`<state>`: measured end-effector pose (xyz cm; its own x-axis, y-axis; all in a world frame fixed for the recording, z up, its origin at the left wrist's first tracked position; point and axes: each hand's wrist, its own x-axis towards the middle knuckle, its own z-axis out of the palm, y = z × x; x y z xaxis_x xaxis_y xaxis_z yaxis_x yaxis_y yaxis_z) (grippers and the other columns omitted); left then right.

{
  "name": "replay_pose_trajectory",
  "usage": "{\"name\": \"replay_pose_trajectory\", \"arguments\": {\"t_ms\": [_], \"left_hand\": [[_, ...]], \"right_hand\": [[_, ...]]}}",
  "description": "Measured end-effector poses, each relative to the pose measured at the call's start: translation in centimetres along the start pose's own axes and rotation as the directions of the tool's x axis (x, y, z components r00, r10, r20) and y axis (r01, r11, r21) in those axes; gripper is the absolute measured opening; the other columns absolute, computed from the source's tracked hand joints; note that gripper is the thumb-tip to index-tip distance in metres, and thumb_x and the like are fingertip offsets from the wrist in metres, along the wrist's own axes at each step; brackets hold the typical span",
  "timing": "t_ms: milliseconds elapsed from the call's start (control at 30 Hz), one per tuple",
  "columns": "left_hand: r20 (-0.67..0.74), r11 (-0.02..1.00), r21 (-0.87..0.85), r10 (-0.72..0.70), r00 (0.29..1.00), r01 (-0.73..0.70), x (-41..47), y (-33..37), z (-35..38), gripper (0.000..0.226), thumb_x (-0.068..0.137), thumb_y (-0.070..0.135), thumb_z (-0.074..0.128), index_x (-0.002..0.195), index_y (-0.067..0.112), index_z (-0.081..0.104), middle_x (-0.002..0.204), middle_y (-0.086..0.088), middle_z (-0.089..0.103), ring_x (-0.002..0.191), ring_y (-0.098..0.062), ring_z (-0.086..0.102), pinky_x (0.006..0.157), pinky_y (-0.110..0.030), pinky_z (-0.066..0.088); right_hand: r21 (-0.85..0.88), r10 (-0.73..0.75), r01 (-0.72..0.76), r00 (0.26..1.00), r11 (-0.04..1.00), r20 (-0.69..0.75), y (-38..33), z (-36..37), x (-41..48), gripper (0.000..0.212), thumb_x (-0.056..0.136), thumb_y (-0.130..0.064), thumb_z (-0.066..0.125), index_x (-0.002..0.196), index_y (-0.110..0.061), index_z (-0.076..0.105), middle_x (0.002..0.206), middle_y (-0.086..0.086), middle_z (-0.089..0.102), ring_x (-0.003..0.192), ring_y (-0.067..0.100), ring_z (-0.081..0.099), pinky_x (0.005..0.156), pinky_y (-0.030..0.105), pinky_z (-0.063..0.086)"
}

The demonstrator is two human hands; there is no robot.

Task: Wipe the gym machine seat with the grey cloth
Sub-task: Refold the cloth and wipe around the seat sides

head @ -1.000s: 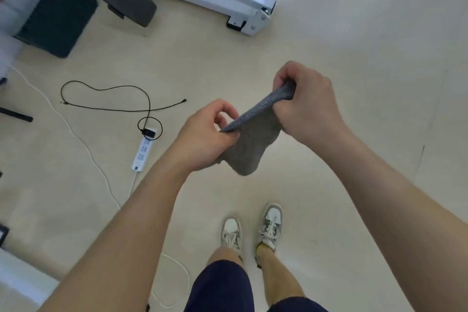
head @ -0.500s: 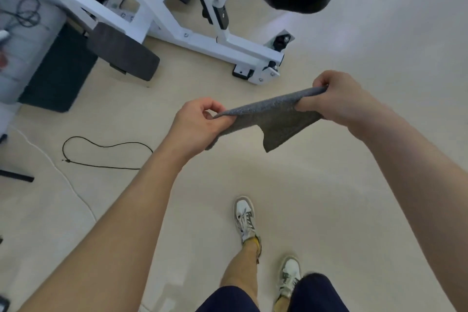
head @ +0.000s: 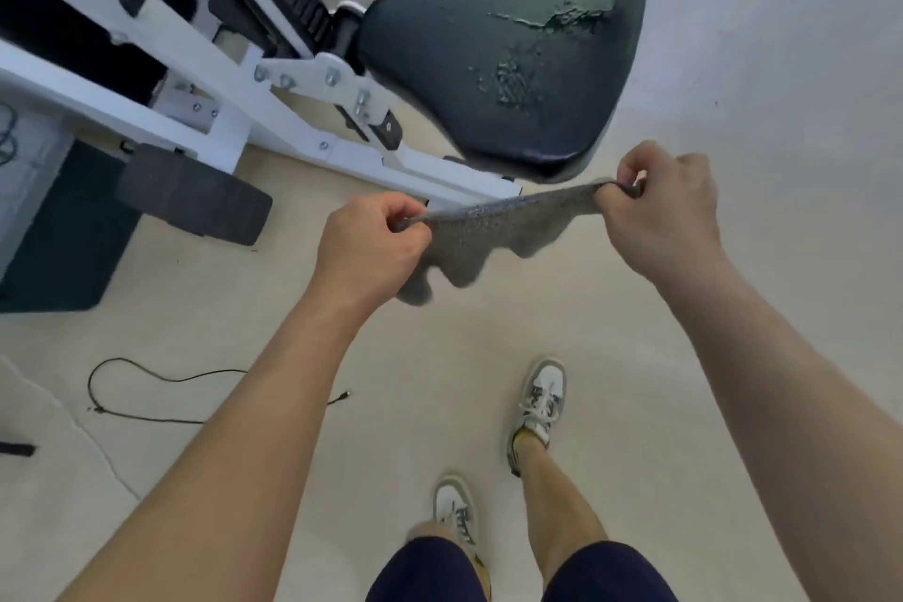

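Observation:
The grey cloth (head: 493,230) is stretched in the air between both hands, its lower edge hanging in folds. My left hand (head: 371,244) pinches its left corner and my right hand (head: 664,215) pinches its right corner. Just beyond the cloth is the black gym machine seat (head: 488,64), wide and padded, with cracked, peeling patches on its surface. The cloth hangs just in front of the seat's near edge, apart from it.
The white machine frame (head: 205,88) runs from the upper left to under the seat, with a black footplate (head: 195,200) and a dark mat (head: 63,240) at the left. A thin black cable (head: 146,386) lies on the beige floor. My feet stand below.
I have stepped closer to the machine, so the seat fills the upper view. My hands have pulled the cloth wider and carried it up toward the seat's near edge.

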<state>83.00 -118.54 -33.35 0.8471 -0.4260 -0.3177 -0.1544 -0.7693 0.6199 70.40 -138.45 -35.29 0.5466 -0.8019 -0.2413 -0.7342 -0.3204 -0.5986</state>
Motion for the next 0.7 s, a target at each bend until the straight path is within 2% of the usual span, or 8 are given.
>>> {"name": "replay_pose_trajectory", "arguments": {"t_ms": [100,167,267,367,467,533,600,700], "left_hand": [[-0.197,0.986,0.126,0.132,0.971,-0.108,3.3,2.3,1.6,0.017,0.083,0.02,0.064,0.096,0.023,0.074,0.094,0.0,0.054,0.091,-0.02,0.056,0.083,-0.028,0.045],[-0.313,0.97,0.203,0.194,0.93,-0.134,5.2,3.7,2.2,0.016,0.083,0.023,0.064,0.096,0.023,0.074,0.089,0.0,0.047,0.091,-0.023,0.052,0.079,-0.026,0.04],[-0.345,0.985,0.169,0.093,0.934,-0.035,7.7,5.7,2.9,0.012,0.085,0.03,0.06,0.094,0.025,0.067,0.064,0.006,0.049,0.071,-0.023,0.053,0.065,-0.03,0.04],[-0.284,0.98,-0.199,-0.074,0.956,0.016,10.4,6.8,4.3,0.005,0.084,0.027,0.054,0.087,0.029,0.05,0.056,0.005,0.06,0.061,-0.023,0.062,0.069,-0.041,0.054],[-0.254,0.923,-0.382,-0.052,0.966,-0.05,12.3,7.0,5.8,0.009,0.085,0.026,0.05,0.09,0.03,0.044,0.072,0.005,0.072,0.076,-0.015,0.07,0.079,-0.047,0.056],[-0.198,0.946,-0.28,0.107,0.974,-0.161,12.9,7.1,6.6,0.021,0.091,0.024,0.054,0.11,0.026,0.045,0.099,0.012,0.07,0.097,-0.005,0.065,0.091,-0.042,0.051],[-0.046,0.94,-0.159,0.297,0.954,-0.301,13.2,6.7,7.8,0.052,0.092,0.023,0.057,0.139,0.022,0.034,0.14,0.018,0.045,0.129,0.004,0.041,0.11,-0.033,0.035],[0.145,0.825,0.335,0.433,0.89,-0.456,14.3,5.0,9.7,0.06,0.098,0.038,0.039,0.151,0.027,0.014,0.159,0.004,0.019,0.146,-0.012,0.015,0.117,-0.041,0.02]], "right_hand": [[0.116,0.059,-0.061,0.998,0.991,0.022,0.1,-0.3,3.2,0.012,0.086,-0.025,0.045,0.089,-0.015,0.051,0.088,0.012,0.057,0.077,0.034,0.054,0.063,0.036,0.044],[0.288,0.221,-0.241,0.97,0.927,0.102,-0.5,-0.6,5.1,0.021,0.091,-0.028,0.04,0.094,-0.012,0.053,0.078,0.008,0.056,0.059,0.028,0.057,0.051,0.034,0.048],[0.612,0.395,-0.514,0.857,0.601,0.332,-1.7,-0.7,7.0,0.023,0.097,-0.025,0.035,0.093,-0.013,0.054,0.06,0.008,0.058,0.049,0.024,0.062,0.042,0.024,0.047],[0.794,0.373,-0.539,0.824,0.282,0.427,-3.2,-0.3,8.6,0.023,0.098,-0.021,0.037,0.094,-0.009,0.056,0.075,0.013,0.073,0.078,0.028,0.073,0.062,0.031,0.06],[0.83,0.32,-0.362,0.917,0.425,0.237,-3.9,1.0,9.7,0.026,0.095,-0.018,0.044,0.081,-0.012,0.066,0.084,0.009,0.075,0.087,0.018,0.071,0.08,0.031,0.056],[0.65,0.128,-0.107,0.992,0.753,0.015,-3.8,2.3,9.8,0.027,0.092,-0.02,0.049,0.073,-0.009,0.065,0.077,0.006,0.068,0.078,0.015,0.061,0.072,0.031,0.045],[0.165,-0.215,0.22,0.975,0.961,-0.048,-2.9,4.2,9.6,0.022,0.092,-0.023,0.049,0.08,-0.009,0.062,0.084,0.008,0.064,0.083,0.023,0.057,0.075,0.035,0.04],[-0.348,-0.403,0.424,0.905,0.836,0.135,-2.0,6.4,8.8,0.042,0.094,-0.028,0.038,0.127,-0.009,0.056,0.123,0.008,0.062,0.112,0.03,0.055,0.098,0.042,0.034]]}}
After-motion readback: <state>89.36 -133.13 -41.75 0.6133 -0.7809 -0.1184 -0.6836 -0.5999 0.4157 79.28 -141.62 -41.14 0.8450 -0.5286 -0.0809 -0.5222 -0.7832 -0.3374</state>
